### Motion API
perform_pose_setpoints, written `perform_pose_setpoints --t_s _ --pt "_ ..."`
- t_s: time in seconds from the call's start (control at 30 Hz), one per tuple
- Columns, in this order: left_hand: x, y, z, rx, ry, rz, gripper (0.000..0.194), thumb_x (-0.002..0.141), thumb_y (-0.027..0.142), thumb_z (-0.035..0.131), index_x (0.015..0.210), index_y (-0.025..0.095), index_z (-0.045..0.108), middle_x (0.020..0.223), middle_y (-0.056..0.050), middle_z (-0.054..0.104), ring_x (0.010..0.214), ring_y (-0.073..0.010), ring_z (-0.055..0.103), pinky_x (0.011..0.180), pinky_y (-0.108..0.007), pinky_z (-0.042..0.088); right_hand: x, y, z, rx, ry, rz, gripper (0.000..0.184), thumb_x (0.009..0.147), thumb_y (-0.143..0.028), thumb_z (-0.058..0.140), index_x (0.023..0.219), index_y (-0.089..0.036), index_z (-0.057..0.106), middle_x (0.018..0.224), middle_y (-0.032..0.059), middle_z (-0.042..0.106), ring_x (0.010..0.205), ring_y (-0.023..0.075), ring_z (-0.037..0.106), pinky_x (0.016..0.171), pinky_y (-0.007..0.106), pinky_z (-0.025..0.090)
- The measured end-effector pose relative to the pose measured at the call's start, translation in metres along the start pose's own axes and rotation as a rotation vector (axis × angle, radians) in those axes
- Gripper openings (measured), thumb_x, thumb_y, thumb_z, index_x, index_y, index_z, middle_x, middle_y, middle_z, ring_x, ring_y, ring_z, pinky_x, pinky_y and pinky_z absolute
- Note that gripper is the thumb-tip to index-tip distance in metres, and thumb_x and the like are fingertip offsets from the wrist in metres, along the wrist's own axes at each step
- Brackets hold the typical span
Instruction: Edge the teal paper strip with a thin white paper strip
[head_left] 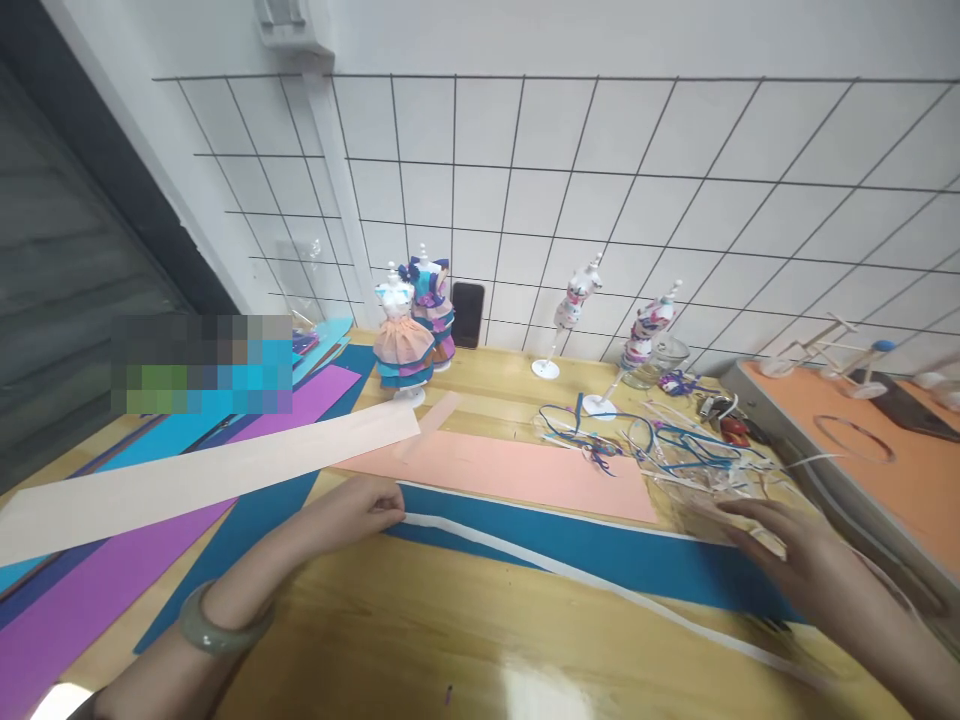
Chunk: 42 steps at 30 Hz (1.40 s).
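My left hand point(379, 505) pinches the left end of a narrow white strip point(551, 562). The strip slants down to the right, across a blue sheet point(570, 558) and onto the bare wood of the table. My right hand point(799, 550) hovers over the right end of the blue sheet, fingers stretched and apart, slightly blurred. It is close to a tangle of blue and white ribbons point(690, 450). Behind the blue sheet lies a pink sheet point(517, 470). A cream strip point(210, 485) lies over purple point(142, 560) and blue sheets at the left.
Two small dress forms in ruffled skirts point(405, 345) stand at the back, beside a phone point(468, 315). Two more small forms point(579, 300) point(649, 330) and a glass jar point(664, 360) are to their right. An orange-topped surface point(915, 480) borders the table's right side.
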<state>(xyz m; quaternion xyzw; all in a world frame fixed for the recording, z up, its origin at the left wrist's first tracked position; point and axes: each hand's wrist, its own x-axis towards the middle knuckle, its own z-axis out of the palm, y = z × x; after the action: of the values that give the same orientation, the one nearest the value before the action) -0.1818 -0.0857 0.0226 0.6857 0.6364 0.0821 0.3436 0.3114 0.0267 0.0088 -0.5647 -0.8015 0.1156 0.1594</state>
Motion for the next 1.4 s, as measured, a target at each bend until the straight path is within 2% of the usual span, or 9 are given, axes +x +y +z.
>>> perform_pose_setpoints --t_s 0.07,0.23,0.33,0.4,0.53,0.73,0.93,1.1,1.4 --pt "-0.005 0.006 -0.004 -0.002 0.016 0.010 0.027 0.081 0.039 0.043 0.073 0.019 0.058 0.067 0.002 0.056 0.060 -0.0125 0.047 0.053 -0.022 0.030 -0.002 -0.050 0.012 0.078 0.014 -0.142 0.029 0.082 -0.045 0.048 0.095 -0.024 0.063 0.106 0.0109 0.065 0.100 0.0249 0.058 0.089 0.038 0.043" --pt "-0.021 0.023 -0.012 -0.066 0.056 0.108 0.027 0.084 0.037 0.043 0.075 0.018 0.061 0.070 0.001 0.059 0.063 -0.0117 0.050 0.056 -0.021 0.034 -0.002 -0.173 0.044 0.327 -0.350 -0.321 0.030 0.087 -0.040 0.044 0.111 -0.025 0.057 0.115 0.0080 0.059 0.107 0.0209 0.053 0.093 0.036 0.042" --pt "-0.029 0.026 -0.015 -0.111 0.063 0.163 0.025 0.084 0.035 0.046 0.080 0.018 0.064 0.073 0.000 0.061 0.065 -0.0117 0.053 0.058 -0.021 0.036 0.006 -0.210 0.060 0.378 -0.411 -0.357 0.038 0.085 -0.039 0.049 0.119 -0.023 0.052 0.118 0.0085 0.057 0.108 0.0222 0.051 0.094 0.037 0.039" --pt "-0.032 0.023 -0.015 -0.135 0.062 0.158 0.025 0.083 0.035 0.047 0.082 0.018 0.065 0.073 0.000 0.062 0.064 -0.0115 0.053 0.058 -0.021 0.037 0.011 -0.222 0.067 0.399 -0.479 -0.365 0.032 0.086 -0.040 0.047 0.110 -0.022 0.058 0.105 0.0067 0.062 0.097 0.0210 0.055 0.084 0.032 0.043" --pt "-0.029 0.008 -0.011 -0.205 0.027 0.130 0.025 0.082 0.036 0.049 0.083 0.018 0.066 0.071 0.000 0.062 0.063 -0.0112 0.053 0.057 -0.021 0.037 0.013 -0.229 0.074 0.504 -0.673 -0.312 0.037 0.089 -0.043 0.039 0.068 -0.018 0.057 0.064 -0.0017 0.054 0.061 0.0118 0.047 0.054 0.022 0.035" --pt "-0.011 -0.012 0.004 -0.312 -0.064 0.070 0.026 0.078 0.039 0.053 0.085 0.018 0.066 0.071 -0.001 0.064 0.065 -0.0125 0.056 0.057 -0.021 0.038 0.010 -0.216 0.080 0.608 -0.794 -0.111 0.040 0.085 -0.050 0.042 0.067 -0.016 0.054 0.057 -0.0053 0.036 0.054 0.0087 0.030 0.048 0.022 0.023" --pt "-0.003 -0.010 0.008 -0.333 -0.031 0.043 0.023 0.077 0.036 0.050 0.080 0.018 0.064 0.068 0.000 0.064 0.063 -0.0124 0.056 0.054 -0.021 0.038 0.013 -0.213 0.085 0.538 -0.680 -0.080 0.041 0.083 -0.052 0.040 0.063 -0.018 0.048 0.058 -0.0052 0.034 0.056 0.0104 0.030 0.051 0.022 0.025" --pt "-0.003 -0.009 0.007 -0.266 0.048 0.069 0.018 0.075 0.030 0.049 0.072 0.017 0.062 0.071 0.000 0.062 0.064 -0.0117 0.053 0.055 -0.021 0.036 0.014 -0.210 0.091 0.541 -0.756 -0.039 0.041 0.083 -0.052 0.039 0.059 -0.020 0.041 0.057 -0.0063 0.028 0.054 0.0098 0.024 0.049 0.023 0.021" --pt "-0.002 -0.014 0.017 -0.149 0.072 0.069 0.017 0.074 0.024 0.046 0.072 0.018 0.062 0.069 0.002 0.061 0.062 -0.0115 0.052 0.052 -0.022 0.034 0.011 -0.195 0.103 0.448 -0.680 -0.025 0.039 0.084 -0.048 0.040 0.058 -0.019 0.047 0.050 -0.0061 0.037 0.049 0.0092 0.029 0.047 0.022 0.023"
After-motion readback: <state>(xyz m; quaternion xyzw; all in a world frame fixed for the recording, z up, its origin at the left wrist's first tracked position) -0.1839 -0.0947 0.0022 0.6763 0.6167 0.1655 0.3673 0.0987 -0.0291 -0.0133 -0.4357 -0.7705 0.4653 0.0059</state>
